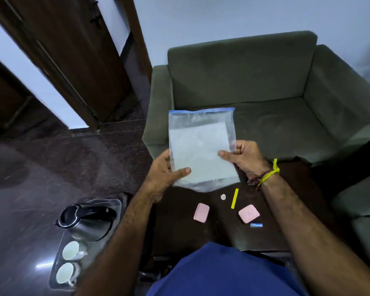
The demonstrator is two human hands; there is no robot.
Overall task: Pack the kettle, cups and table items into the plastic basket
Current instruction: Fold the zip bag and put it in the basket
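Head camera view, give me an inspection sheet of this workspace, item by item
Surface: dark table, small items lying loose on it.
Job's things: kettle and two white cups sit in the plastic basket on the floor; zip bag holding a white sheet is in both hands.
Clutter: two pink cases, yellow strip, small white piece, blue-white packet.
Grippers: left hand and right hand each pinch a bag edge.
Cables: nothing seen.
Surroundings: green armchair, wooden door.
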